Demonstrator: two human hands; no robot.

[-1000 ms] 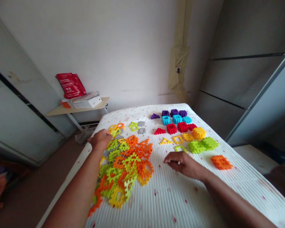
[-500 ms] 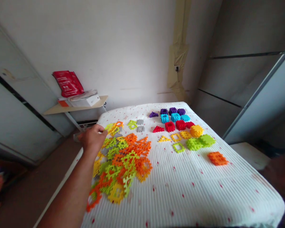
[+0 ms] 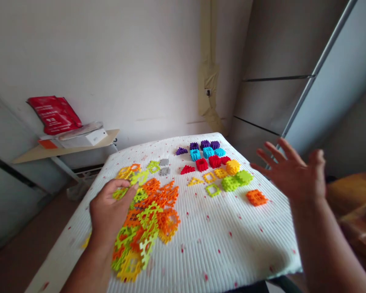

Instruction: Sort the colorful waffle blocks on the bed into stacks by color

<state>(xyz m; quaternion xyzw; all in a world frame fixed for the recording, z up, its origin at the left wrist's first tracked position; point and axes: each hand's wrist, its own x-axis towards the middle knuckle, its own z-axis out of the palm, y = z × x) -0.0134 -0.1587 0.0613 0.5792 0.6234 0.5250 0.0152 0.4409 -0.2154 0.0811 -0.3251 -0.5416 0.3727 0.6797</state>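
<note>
My left hand (image 3: 110, 205) is closed, thumb against fingers, on a lime-green interlocking plastic piece (image 3: 140, 177) with a notched edge. It is raised over a loose pile of orange, yellow and lime pieces (image 3: 167, 195). On the right, my right hand (image 3: 295, 175) hovers with fingers spread and nothing in it. Nearest to it on the bed are a stack of orange square pieces (image 3: 256, 197) and stacks of lime pieces (image 3: 231, 183). A single lime square frame (image 3: 212, 190) lies left of those stacks.
Sorted by colour farther back are yellow (image 3: 232, 167), red (image 3: 201, 165), light-blue (image 3: 195, 155) and purple (image 3: 194, 145) stacks. Grey pieces (image 3: 164, 162) lie beyond the pile. A side table (image 3: 106, 138) holds a box and red bags (image 3: 55, 114); a wardrobe (image 3: 262, 101) stands right.
My left hand has come back from the far left of the pile with a lime piece in it. My right hand has come into view, spread. The view has turned right.
</note>
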